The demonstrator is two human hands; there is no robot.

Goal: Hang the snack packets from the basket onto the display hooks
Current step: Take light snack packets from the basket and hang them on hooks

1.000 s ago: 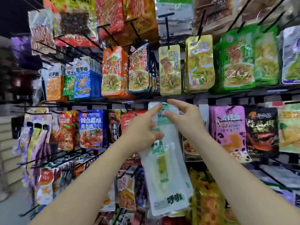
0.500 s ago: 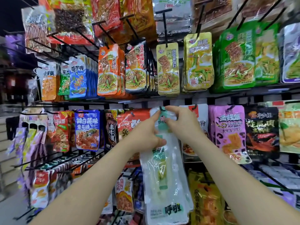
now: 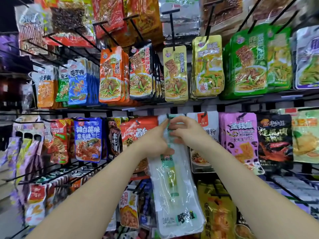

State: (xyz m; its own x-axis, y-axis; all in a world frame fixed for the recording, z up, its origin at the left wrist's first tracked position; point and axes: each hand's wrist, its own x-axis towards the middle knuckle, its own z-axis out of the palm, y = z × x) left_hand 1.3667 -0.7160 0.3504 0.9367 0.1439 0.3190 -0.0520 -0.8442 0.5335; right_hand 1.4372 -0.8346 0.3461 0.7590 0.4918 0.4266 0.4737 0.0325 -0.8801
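- You are holding a long white packet (image 3: pixel 174 195) by its top with both hands, just above the middle of your view.
- Your left hand (image 3: pixel 152 140) is pinching the packet's upper left edge, with the thumb lying on its front and the forefinger reaching up towards 12 o'clock.
- Your right hand (image 3: pixel 189 133) is sitting at 3 o'clock of the left one, its fingers curling round the upper right edge.
- The fingertips of the two hands are almost meeting.
- The packet's top is sitting right at the tip of a black hook (image 3: pixel 167 116), at 12 o'clock of your hands; I cannot tell whether the hole is on the hook.
- The rest of the packet is hanging towards 6 o'clock between your forearms, covering the lower rows.
- A red packet (image 3: pixel 136 130) is hanging at 9 o'clock of the hands.
- A white bag (image 3: pixel 209 121) is hanging at 3 o'clock, and a purple packet (image 3: pixel 241 135) just beyond it.
- A yellow packet (image 3: pixel 217 214) is showing at 5 o'clock of the white packet.
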